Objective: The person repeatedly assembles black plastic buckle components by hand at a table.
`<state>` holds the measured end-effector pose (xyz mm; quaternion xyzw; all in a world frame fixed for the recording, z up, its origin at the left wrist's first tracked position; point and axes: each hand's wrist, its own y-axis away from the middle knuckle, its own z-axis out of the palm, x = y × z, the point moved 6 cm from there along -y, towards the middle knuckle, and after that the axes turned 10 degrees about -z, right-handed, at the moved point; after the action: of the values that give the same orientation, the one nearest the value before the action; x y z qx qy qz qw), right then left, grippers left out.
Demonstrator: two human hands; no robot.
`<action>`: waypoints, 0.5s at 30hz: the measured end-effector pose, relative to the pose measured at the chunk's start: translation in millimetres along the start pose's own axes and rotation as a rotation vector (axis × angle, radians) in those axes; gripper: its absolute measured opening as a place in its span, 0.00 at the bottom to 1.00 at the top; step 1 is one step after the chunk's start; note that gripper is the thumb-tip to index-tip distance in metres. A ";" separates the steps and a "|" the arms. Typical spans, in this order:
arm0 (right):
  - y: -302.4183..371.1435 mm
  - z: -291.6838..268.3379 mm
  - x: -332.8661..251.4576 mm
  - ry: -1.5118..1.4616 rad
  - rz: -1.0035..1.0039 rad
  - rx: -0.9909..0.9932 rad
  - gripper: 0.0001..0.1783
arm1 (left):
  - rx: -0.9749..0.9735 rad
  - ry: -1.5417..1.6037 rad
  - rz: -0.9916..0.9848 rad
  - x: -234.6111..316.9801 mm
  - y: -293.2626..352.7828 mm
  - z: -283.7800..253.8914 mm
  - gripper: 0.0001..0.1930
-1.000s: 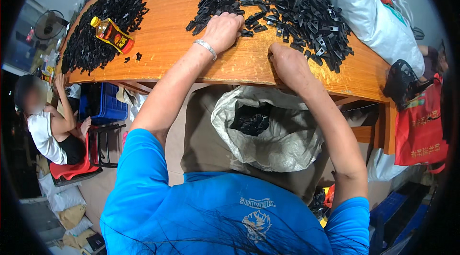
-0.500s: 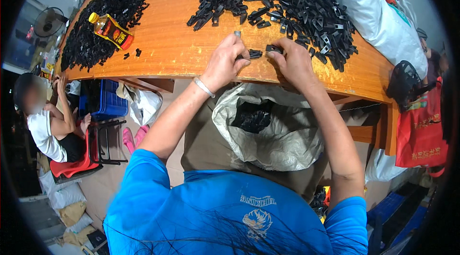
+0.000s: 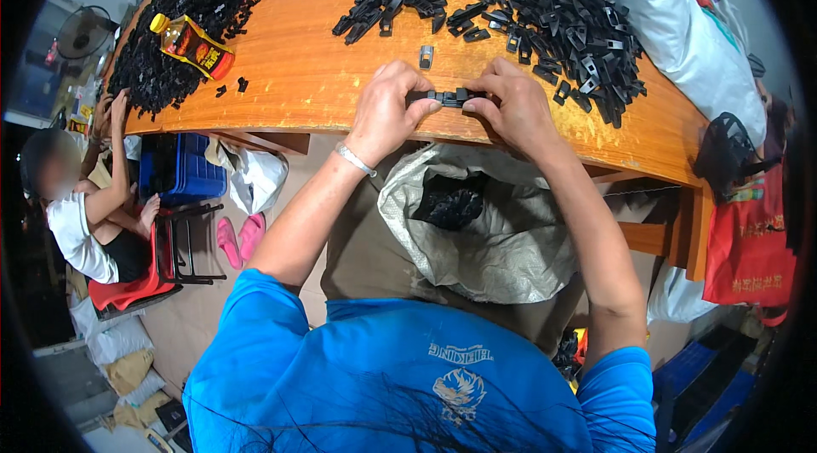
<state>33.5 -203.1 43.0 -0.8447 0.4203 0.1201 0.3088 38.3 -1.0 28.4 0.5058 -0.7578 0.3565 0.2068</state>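
Note:
Over the near edge of the wooden table, my left hand pinches one end of a dark row of black plastic clip pieces. The other end sits between the thumb and fingers of my right hand. The pieces meet end to end between my fingertips; whether they are locked together I cannot tell. One loose black clip with a shiny face lies just beyond my left fingers. Past my right hand spreads a heap of similar black clips.
A pile of small black parts and a yellow-capped bottle are at the table's left. A woven sack with black contents rests on my lap. White bags border the right side. Another person sits at far left.
My hands have come together, bringing the black pieces end to end; my right hand held a clip apart before. The loose clip now lies clear of my left fingers.

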 end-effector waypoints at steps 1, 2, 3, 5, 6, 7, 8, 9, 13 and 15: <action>1.0 2.6 0.6 -0.002 0.003 -0.004 0.16 | -0.001 0.009 -0.020 -1.2 -0.1 0.6 0.13; 1.2 3.8 0.4 -0.014 -0.017 0.008 0.15 | -0.004 0.010 -0.022 -2.5 -0.4 1.2 0.13; 1.2 4.5 0.3 -0.027 -0.038 0.020 0.15 | -0.007 0.012 -0.025 -4.4 -0.4 1.0 0.13; 0.8 4.8 0.6 -0.030 -0.054 0.027 0.15 | -0.011 0.015 -0.029 -4.8 -0.6 1.6 0.13; 0.6 4.9 -0.4 -0.032 -0.073 0.036 0.14 | 0.000 0.019 -0.007 -1.0 -0.9 1.0 0.12; -1.8 6.2 0.4 -0.033 -0.073 0.036 0.14 | 0.012 0.022 0.016 2.2 -0.8 0.6 0.12; -6.7 6.3 0.2 -0.031 -0.087 0.039 0.13 | 0.014 0.020 0.015 1.3 -1.2 1.3 0.12; -10.1 5.6 -1.3 -0.029 -0.102 0.043 0.12 | 0.033 0.018 -0.004 -3.4 -2.3 2.2 0.12; -16.6 15.8 -0.9 0.016 -0.168 0.030 0.12 | 0.074 0.026 -0.024 1.1 -0.9 9.6 0.12; -18.1 19.8 -5.2 0.025 -0.193 0.024 0.11 | 0.078 0.040 -0.091 1.2 0.0 8.1 0.12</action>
<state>45.6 -179.1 37.6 -0.8791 0.3420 0.0742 0.3236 38.3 -7.8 23.9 0.5400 -0.7153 0.3863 0.2179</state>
